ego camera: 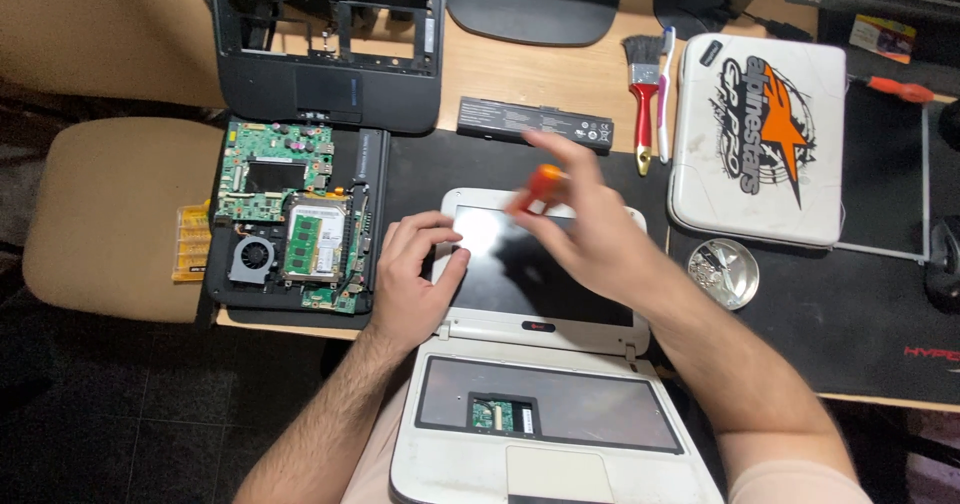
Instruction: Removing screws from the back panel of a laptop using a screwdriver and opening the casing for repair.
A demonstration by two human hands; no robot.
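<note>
1. right now the work in hand looks like the stripping of a small white laptop [540,384], which lies opened flat at the near edge of the table [520,74], its keyboard already out and a small green board showing in the bare tray.
2. left hand [412,274]: it rests at 9 o'clock of the laptop's screen [520,264], fingers loosely spread and curled over the white bezel's left edge; it steadies the lid rather than clasping anything, so its grip is released.
3. right hand [585,229]: it hovers over the upper part of the screen, blurred, fingers clenched around an orange-handled screwdriver [545,184]; the tip is hidden, so i cannot tell whether it touches the bezel.
4. my judgement: the step is work on the screen surround, and the next move calls for a steady lid under the left hand and the tool tip set squarely on its spot.
5. at 10 o'clock of the white laptop lies another opened machine [295,219], its green circuit board and fan bare, with its black top shell [330,39] beyond it at 11 o'clock.
6. at 12 o'clock a black battery [535,122]; at 1 o'clock a red-handled brush [643,94]; at 2 o'clock a closed white laptop [755,134]; at 3 o'clock a small metal dish [725,272] of screws.
</note>
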